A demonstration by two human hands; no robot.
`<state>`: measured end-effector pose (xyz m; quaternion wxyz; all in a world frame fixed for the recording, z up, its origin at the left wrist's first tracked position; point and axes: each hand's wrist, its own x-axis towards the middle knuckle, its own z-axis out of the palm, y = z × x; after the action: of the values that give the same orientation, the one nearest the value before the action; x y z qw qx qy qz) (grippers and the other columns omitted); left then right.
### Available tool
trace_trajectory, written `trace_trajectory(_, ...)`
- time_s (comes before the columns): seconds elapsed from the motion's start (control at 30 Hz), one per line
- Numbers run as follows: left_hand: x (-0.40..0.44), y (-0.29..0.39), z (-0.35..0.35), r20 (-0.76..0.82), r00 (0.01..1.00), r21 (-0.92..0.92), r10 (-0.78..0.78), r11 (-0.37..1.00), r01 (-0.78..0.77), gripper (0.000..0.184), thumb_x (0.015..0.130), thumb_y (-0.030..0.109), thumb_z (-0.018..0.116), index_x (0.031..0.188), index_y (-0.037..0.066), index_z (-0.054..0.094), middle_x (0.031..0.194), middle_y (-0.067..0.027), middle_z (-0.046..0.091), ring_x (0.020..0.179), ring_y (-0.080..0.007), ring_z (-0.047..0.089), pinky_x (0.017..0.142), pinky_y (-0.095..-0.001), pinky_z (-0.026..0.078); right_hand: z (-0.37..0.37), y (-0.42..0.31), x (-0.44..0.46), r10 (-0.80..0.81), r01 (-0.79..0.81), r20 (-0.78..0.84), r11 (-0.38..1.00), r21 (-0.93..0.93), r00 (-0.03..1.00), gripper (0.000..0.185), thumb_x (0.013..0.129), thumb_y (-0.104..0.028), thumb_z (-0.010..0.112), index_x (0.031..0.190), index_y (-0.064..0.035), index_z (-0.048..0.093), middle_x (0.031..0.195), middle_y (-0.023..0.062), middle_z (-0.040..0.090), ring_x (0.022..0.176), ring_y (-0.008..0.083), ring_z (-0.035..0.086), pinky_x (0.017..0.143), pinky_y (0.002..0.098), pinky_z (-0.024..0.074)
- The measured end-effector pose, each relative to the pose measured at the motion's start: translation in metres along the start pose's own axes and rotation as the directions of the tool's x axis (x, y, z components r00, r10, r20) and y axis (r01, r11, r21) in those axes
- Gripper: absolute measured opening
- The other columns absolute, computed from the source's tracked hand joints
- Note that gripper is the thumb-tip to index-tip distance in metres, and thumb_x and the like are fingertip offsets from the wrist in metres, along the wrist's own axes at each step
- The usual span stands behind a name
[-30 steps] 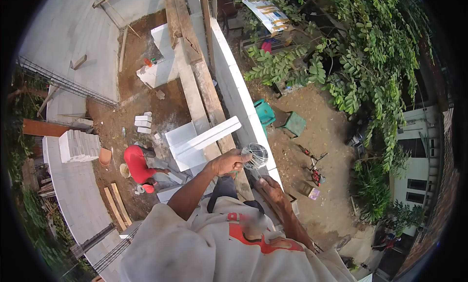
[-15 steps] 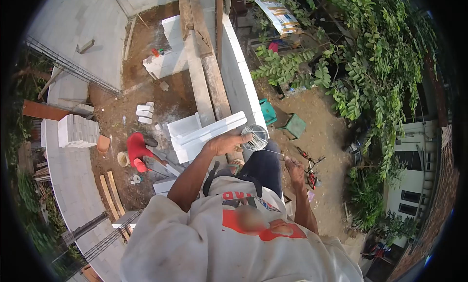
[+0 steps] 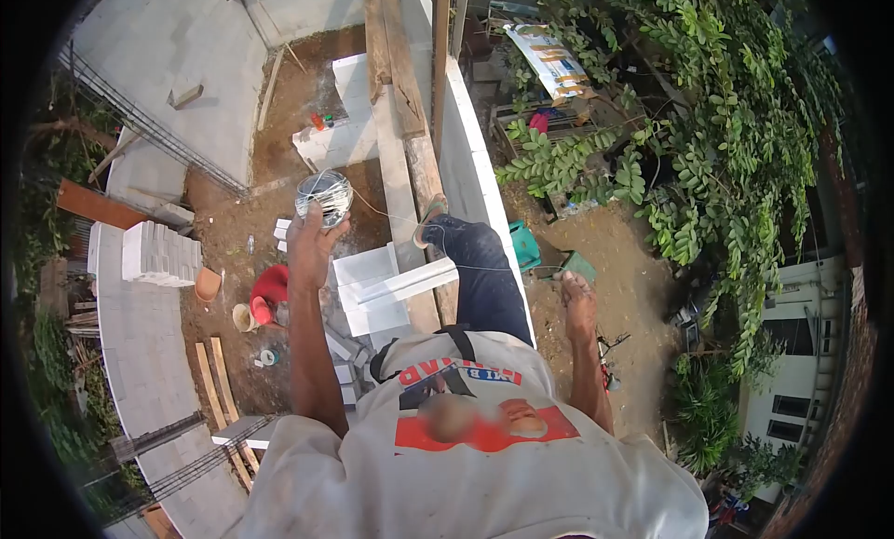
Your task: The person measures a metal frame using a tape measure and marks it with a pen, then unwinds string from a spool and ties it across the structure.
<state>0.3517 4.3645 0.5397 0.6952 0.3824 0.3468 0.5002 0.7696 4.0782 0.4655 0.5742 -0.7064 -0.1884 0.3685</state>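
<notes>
My left hand (image 3: 315, 245) is raised at the left, its fingers wrapped round a roll of pale string (image 3: 323, 198). A loose strand of that string (image 3: 380, 215) runs from the roll, sags across my leg and reaches my right hand (image 3: 577, 301). There, beyond the wall's outer side, my fingers are pinched together on the strand. White blocks (image 3: 396, 287) are stacked on the planks (image 3: 396, 171), below and to the right of my left hand.
A white block wall (image 3: 477, 166) runs along my right, with a drop to the ground beyond it. Wooden posts stand ahead. Someone in red (image 3: 270, 292) works below at the left, near a bucket (image 3: 244, 317). Leafy branches (image 3: 689, 120) hang at the right.
My left hand has carried the roll up and to the left, drawing out a longer strand. My right hand has risen slightly. My leg now extends forward along the planks.
</notes>
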Motion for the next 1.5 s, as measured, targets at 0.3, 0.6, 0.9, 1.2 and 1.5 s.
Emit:
trace_trajectory(0.3,0.195,0.009,-0.012,-0.143,0.989,-0.006,0.033,0.999,-0.034,0.041,0.11,0.025,0.062,0.144,0.003,0.055,0.125,-0.0089,0.072,0.108,-0.0215,0.074,0.092,-0.0443,0.066,0.067,0.016,0.16,0.209,-0.211,0.04,0.976,0.052,0.977,0.024,0.107,-0.021,0.06,0.099,-0.0057,0.076,0.069,-0.0093,0.044,0.061,0.004,0.036,0.056,0.0254,0.0275)
trace_trajectory(0.6,0.435,-0.029,-0.032,-0.184,0.954,0.064,-0.238,0.965,0.253,0.043,0.107,0.023,0.067,0.144,0.004,0.056,0.129,-0.0084,0.071,0.114,-0.0217,0.072,0.099,-0.0496,0.062,0.171,-0.013,0.351,0.346,-0.347,-0.039,0.937,-0.044,0.937,0.027,0.105,-0.023,0.063,0.105,-0.0009,0.078,0.07,-0.0089,0.044,0.062,0.0043,0.036,0.056,0.0249,0.0282)
trace_trajectory(0.9,0.45,0.038,-0.074,-0.275,0.914,0.153,-0.297,0.926,0.346,0.044,0.106,0.029,0.069,0.141,0.004,0.058,0.127,-0.0104,0.071,0.11,-0.0218,0.072,0.1,-0.0482,0.061,0.25,-0.097,0.476,0.274,-0.275,0.075,0.961,0.01,0.959,0.024,0.105,-0.025,0.065,0.1,-0.0041,0.077,0.068,-0.0094,0.046,0.06,0.004,0.038,0.056,0.0246,0.0295)
trace_trajectory(1.2,0.501,0.061,-0.089,-0.237,0.881,0.448,-0.41,0.758,0.474,0.041,0.101,0.013,0.073,0.136,-0.006,0.063,0.119,-0.0095,0.073,0.1,-0.016,0.072,0.089,-0.0327,0.06,0.299,-0.121,0.54,0.265,-0.269,0.303,0.963,-0.027,0.916,0.026,0.105,-0.03,0.07,0.089,-0.0094,0.072,0.066,-0.009,0.05,0.057,0.0033,0.039,0.054,0.025,0.0296)
trace_trajectory(1.5,0.689,0.039,-0.134,-0.1,0.839,0.281,-0.535,0.794,0.54,0.04,0.105,0.021,0.068,0.137,-0.003,0.067,0.114,-0.0035,0.074,0.103,-0.0115,0.067,0.093,-0.0286,0.053,0.395,-0.173,0.661,0.342,-0.376,0.375,0.926,0.021,0.862,0.029,0.106,-0.03,0.07,0.084,-0.0116,0.065,0.064,-0.0093,0.041,0.055,0.0048,0.035,0.053,0.0259,0.0288)
